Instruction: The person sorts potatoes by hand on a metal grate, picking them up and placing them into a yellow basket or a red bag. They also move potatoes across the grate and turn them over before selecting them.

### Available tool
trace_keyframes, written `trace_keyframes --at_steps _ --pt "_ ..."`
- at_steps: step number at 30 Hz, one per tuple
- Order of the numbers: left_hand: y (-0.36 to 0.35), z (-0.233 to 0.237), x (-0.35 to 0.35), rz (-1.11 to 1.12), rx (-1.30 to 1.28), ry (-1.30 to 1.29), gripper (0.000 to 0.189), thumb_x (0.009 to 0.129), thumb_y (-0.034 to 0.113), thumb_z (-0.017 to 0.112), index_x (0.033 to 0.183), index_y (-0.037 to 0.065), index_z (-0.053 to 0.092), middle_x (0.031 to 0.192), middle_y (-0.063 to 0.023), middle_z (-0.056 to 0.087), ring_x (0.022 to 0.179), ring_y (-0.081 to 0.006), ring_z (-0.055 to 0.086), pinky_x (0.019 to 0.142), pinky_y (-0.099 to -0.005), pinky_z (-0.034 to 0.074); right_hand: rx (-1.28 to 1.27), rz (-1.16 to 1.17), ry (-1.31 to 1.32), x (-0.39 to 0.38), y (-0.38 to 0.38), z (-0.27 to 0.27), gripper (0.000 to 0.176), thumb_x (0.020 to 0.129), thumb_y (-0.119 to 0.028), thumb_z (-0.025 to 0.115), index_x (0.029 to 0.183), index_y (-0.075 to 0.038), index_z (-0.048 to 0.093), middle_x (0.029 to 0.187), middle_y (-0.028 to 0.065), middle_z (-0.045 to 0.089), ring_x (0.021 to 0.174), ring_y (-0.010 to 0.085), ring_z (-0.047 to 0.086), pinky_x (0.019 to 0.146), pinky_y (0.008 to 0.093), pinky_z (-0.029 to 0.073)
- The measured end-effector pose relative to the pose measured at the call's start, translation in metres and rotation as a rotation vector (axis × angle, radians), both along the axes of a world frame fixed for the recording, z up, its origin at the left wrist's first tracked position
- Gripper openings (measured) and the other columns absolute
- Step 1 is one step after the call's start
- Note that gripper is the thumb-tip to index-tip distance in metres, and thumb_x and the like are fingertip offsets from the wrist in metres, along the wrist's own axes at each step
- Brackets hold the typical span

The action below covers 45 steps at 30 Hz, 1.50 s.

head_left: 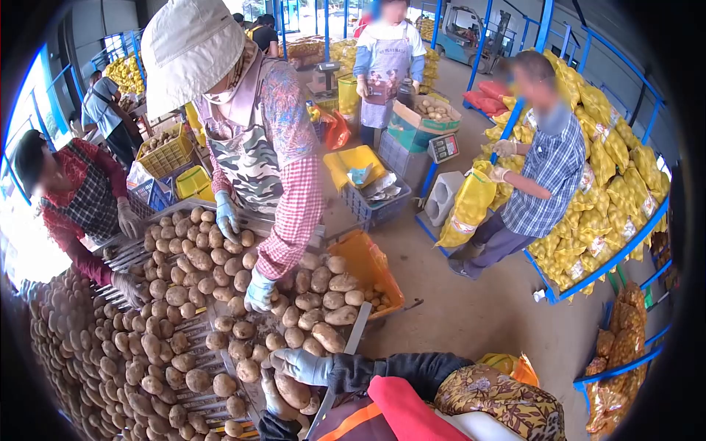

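The right hand [301, 365], gloved, is reaching left over the upper end of a potato [293, 391], fingers loosely extended and slightly bent; whether it is gripping, I cannot tell. The left hand [276, 400], also gloved, is curving along the potato's left side, partly closed; its hold is partly hidden. The potato is lying at the near edge of the sorting table [254, 393], its long axis slanting from upper left to lower right. Other potatoes [198, 257] are crowding beyond, pointing every way. Across the table, a person [243, 140] is touching some. Yellow sacks [596, 184] are carrying white labels, and an apron [386, 66] is showing print, all too small to read.
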<state>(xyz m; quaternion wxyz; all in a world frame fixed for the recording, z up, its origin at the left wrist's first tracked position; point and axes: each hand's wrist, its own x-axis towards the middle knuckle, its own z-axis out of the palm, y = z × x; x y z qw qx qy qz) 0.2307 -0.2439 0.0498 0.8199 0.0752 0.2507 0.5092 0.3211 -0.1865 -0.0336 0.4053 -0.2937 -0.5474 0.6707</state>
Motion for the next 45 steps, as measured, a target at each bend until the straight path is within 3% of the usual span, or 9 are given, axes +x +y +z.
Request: trace_keyframes --at_steps 3,9,15,18,22,26,34,38,45 --pt "0.000 -0.016 -0.002 0.086 0.023 0.139 0.064 0.099 0.056 0.036 0.137 0.005 0.046 0.136 -0.0111 0.053 0.124 -0.0260 0.052 0.106 -0.0391 0.041 -0.320 0.024 0.186 0.024 -0.006 0.062 0.029 0.098 -0.010 0.051 0.125 0.002 0.052 0.118 0.0103 0.059 0.111 0.0230 0.057 0.091 0.0347 0.048" --pt "0.002 -0.004 0.015 0.297 0.281 0.794 0.056 0.104 0.049 0.032 0.132 0.002 0.047 0.129 -0.0112 0.055 0.118 -0.0221 0.055 0.100 -0.0349 0.045 0.146 -0.133 -0.368 0.023 -0.001 0.098 0.024 0.098 -0.022 0.057 0.112 -0.003 0.058 0.106 0.0117 0.062 0.095 0.0262 0.061 0.085 0.0370 0.049" --pt "0.008 0.013 0.008 0.173 0.179 0.283 0.086 0.088 0.076 0.037 0.148 0.014 0.032 0.147 -0.0081 0.041 0.137 -0.0278 0.037 0.113 -0.0444 0.033 -0.471 -0.155 0.462 0.004 0.017 0.097 0.015 0.098 -0.016 0.059 0.096 0.000 0.058 0.081 0.0088 0.063 0.071 0.0214 0.065 0.067 0.0350 0.055" --pt "-0.006 -0.012 -0.026 -0.137 -0.037 0.051 0.082 0.089 0.074 0.037 0.142 0.011 0.040 0.137 -0.0113 0.052 0.124 -0.0276 0.052 0.104 -0.0449 0.043 -0.026 -0.307 -0.303 0.010 0.023 0.124 0.019 0.097 -0.022 0.062 0.098 -0.002 0.065 0.090 0.0025 0.066 0.085 0.0111 0.061 0.073 0.0259 0.051" --pt "-0.017 0.012 -0.026 0.092 -0.055 0.169 0.073 0.096 0.065 0.035 0.137 0.006 0.045 0.128 -0.0138 0.059 0.110 -0.0262 0.062 0.094 -0.0413 0.051 -0.313 -0.399 0.023 0.007 0.068 0.101 0.037 0.100 -0.039 0.053 0.104 -0.004 0.062 0.086 0.0049 0.068 0.074 0.0112 0.061 0.066 0.0265 0.050" --pt "-0.025 0.022 -0.042 0.314 -0.162 0.048 0.057 0.103 0.049 0.032 0.138 0.005 0.043 0.137 -0.0136 0.051 0.124 -0.0264 0.053 0.107 -0.0432 0.043 -0.193 0.143 -0.101 -0.008 0.038 0.109 0.069 0.097 -0.064 0.034 0.128 -0.006 0.054 0.128 0.0080 0.057 0.121 0.0192 0.049 0.106 0.0355 0.036" --pt "-0.086 -0.026 -0.058 0.516 -0.080 -0.235 0.071 0.092 0.066 0.042 0.138 0.012 0.047 0.136 -0.0110 0.053 0.125 -0.0286 0.051 0.109 -0.0474 0.039 -0.032 0.640 -0.147 -0.078 -0.024 0.087 0.078 0.093 -0.066 0.037 0.130 0.001 0.051 0.119 0.0109 0.058 0.114 0.0192 0.053 0.100 0.0344 0.043" --pt "-0.111 -0.027 -0.080 0.561 -0.194 -0.314 0.078 0.086 0.076 0.039 0.128 0.012 0.054 0.124 -0.0160 0.059 0.105 -0.0357 0.059 0.087 -0.0552 0.049 -0.608 0.801 -0.123 -0.094 -0.012 0.127 0.092 0.080 -0.078 0.049 0.130 -0.001 0.051 0.125 0.0157 0.060 0.118 0.0264 0.056 0.103 0.0425 0.045" --pt "-0.129 -0.019 -0.092 0.584 0.013 -0.550 0.065 0.094 0.065 0.038 0.124 0.010 0.055 0.118 -0.0147 0.062 0.097 -0.0344 0.063 0.076 -0.0483 0.054 -0.260 1.087 -0.321 -0.104 -0.033 0.118 0.079 0.090 -0.052 0.063 0.146 -0.006 0.034 0.140 0.0125 0.047 0.126 0.0209 0.045 0.101 0.0354 0.044"
